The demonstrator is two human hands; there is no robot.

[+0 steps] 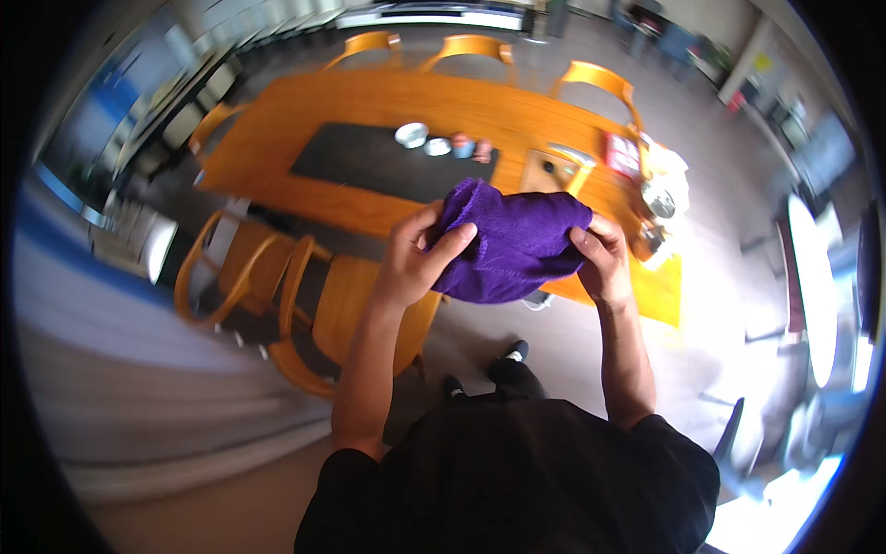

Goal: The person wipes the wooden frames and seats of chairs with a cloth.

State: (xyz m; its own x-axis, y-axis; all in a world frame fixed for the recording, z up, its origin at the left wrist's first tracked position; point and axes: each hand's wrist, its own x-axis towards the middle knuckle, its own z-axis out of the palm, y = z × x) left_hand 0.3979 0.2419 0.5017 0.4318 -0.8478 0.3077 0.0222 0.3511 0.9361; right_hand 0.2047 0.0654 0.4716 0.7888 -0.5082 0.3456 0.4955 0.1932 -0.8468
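Observation:
A purple cloth [516, 242], folded or bunched with a frayed-looking edge at its left, is stretched between my two hands in front of my body. My left hand [423, 253] pinches its left end, thumb on top and fingers behind. At the right end, my right hand [601, 253] grips it between thumb and fingers. The cloth is held in the air and hides part of the near edge of a wooden table [367, 90].
A dark mat [346, 163] on the table bears bowls [412, 135] and small cups. Farther right are a wooden board [543, 173], a red-and-white box [623, 154] and a metal bowl [657, 199]. Wooden chairs [374, 305] stand at the near left and along the far side.

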